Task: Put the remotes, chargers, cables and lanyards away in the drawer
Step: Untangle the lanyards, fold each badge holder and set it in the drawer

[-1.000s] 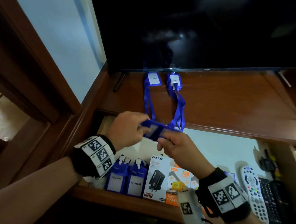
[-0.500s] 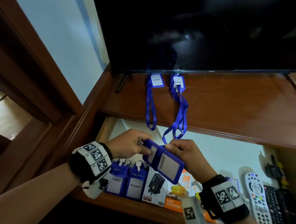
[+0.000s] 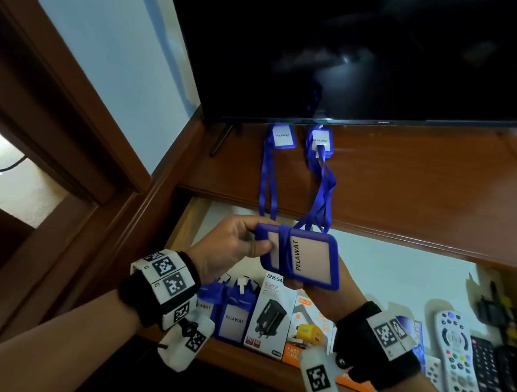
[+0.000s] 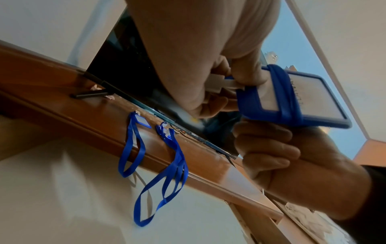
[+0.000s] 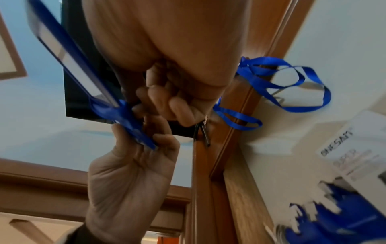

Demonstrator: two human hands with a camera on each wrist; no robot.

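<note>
Gripping one wrapped lanyard (image 3: pixel 300 253), both hands (image 3: pixel 233 244); two lanyards (image 3: pixel 297 174) dangling over the drawer (image 3: pixel 401 272).

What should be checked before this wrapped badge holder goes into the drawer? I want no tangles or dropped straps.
1. Strap wound round the badge holder: ok.
2. Left hand and right hand both holding it: ok.
3. Strap end secured: cannot tell.
4. Drawer open below: ok.
5. Free slot beside stored holders: cannot tell.
6. Two lanyards left on the shelf, loops hanging over the edge: not ok.
</note>
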